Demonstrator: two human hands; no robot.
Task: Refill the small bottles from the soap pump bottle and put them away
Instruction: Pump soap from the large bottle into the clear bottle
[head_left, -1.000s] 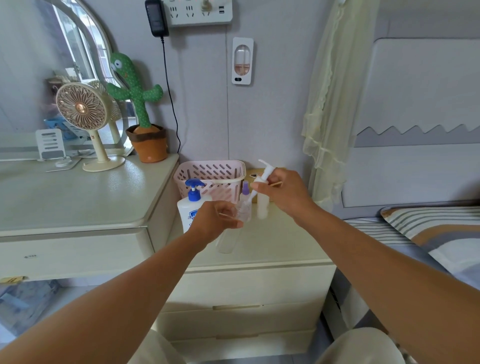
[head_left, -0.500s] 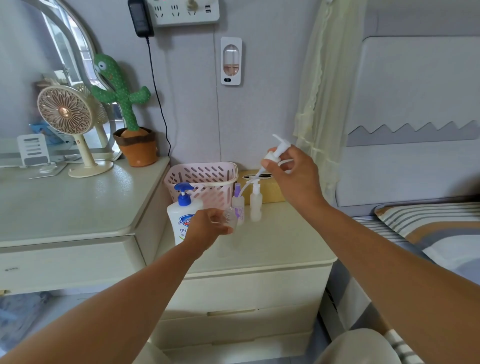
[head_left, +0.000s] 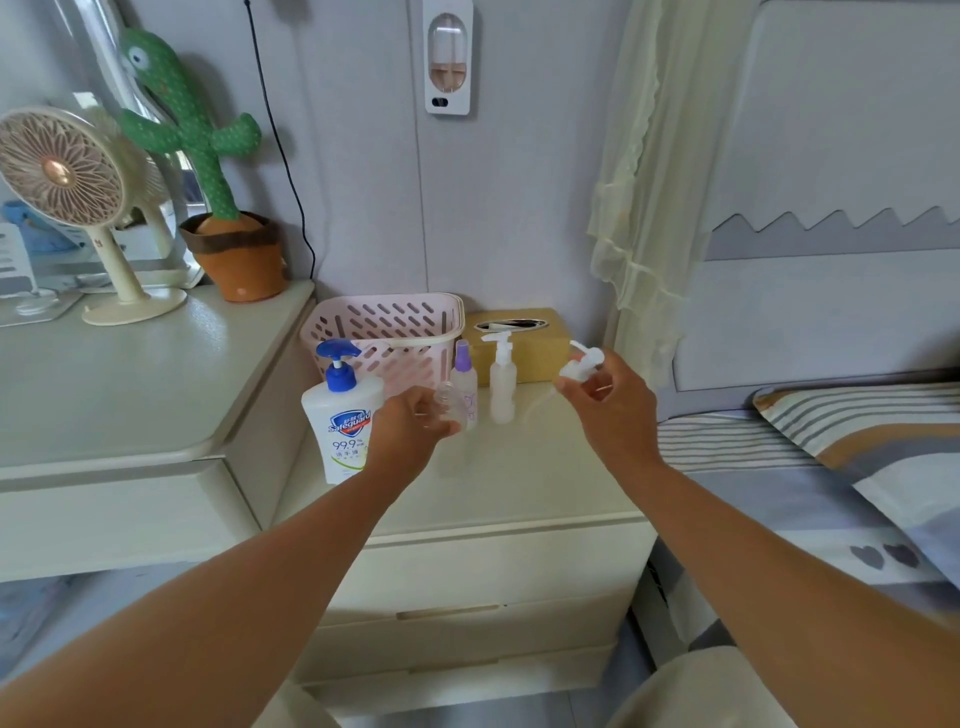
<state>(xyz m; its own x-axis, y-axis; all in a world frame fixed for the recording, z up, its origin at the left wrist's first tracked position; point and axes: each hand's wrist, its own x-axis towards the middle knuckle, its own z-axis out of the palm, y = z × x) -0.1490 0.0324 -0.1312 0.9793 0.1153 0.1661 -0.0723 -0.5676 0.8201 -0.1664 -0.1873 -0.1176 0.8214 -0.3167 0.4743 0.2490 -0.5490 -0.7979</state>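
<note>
The refill has barely begun. The left hand (head_left: 405, 434) curls round a small clear bottle (head_left: 449, 405), held just above the counter (head_left: 519, 478) with its mouth uncovered, and the right hand (head_left: 610, 410) pinches that bottle's white pump head (head_left: 582, 364) off to the side, the thin dip tube trailing down towards the counter. So one bottle is opened and ready, but it looks clear, with no soap in it that I can make out. The Safeguard soap pump bottle (head_left: 340, 415) stands at the front left of the counter, just beside the left wrist, its blue pump untouched by either hand. Two more small bottles wait behind the held one, a purple-capped spray bottle (head_left: 464, 379) and a frosted pump bottle (head_left: 502, 387), both upright with their tops on. The pink basket (head_left: 389, 332) at the back, next to the tissue box (head_left: 524, 345), seems the likely place to store them. Left to do, by my reading: fill each bottle, close it, then stow all three.
</note>
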